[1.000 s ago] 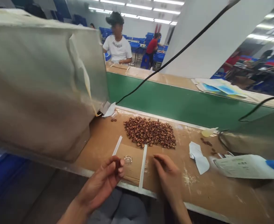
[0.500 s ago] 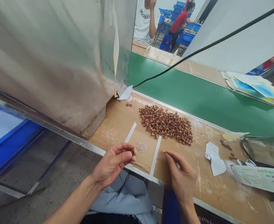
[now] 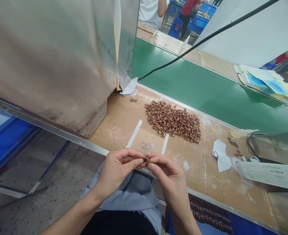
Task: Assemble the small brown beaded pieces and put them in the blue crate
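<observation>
My left hand (image 3: 120, 168) pinches a small dark brown disc (image 3: 144, 160) between thumb and forefinger. Close against it, my right hand (image 3: 167, 169) has its fingertips closed on a tiny brown-and-gold piece (image 3: 147, 164); its exact shape is too small to make out. Both hands meet above the front edge of the bench. Just beyond the fingertips lies a small clear round dish (image 3: 147, 146), between two white tape strips. Farther back is a wide heap of small brown-and-gold pieces (image 3: 173, 121).
A metal housing (image 3: 60, 65) stands at left. Behind the heap runs a green belt (image 3: 195, 81), with a black cable (image 3: 178, 58) slanting over it. At right lie crumpled white paper (image 3: 221, 156), loose brown discs (image 3: 232, 142) and a labelled plastic bag (image 3: 268, 173). People sit across the belt.
My right hand has come left from the bench beside the tape to meet my left hand, bringing the small piece to the disc. The view has tilted slightly downward.
</observation>
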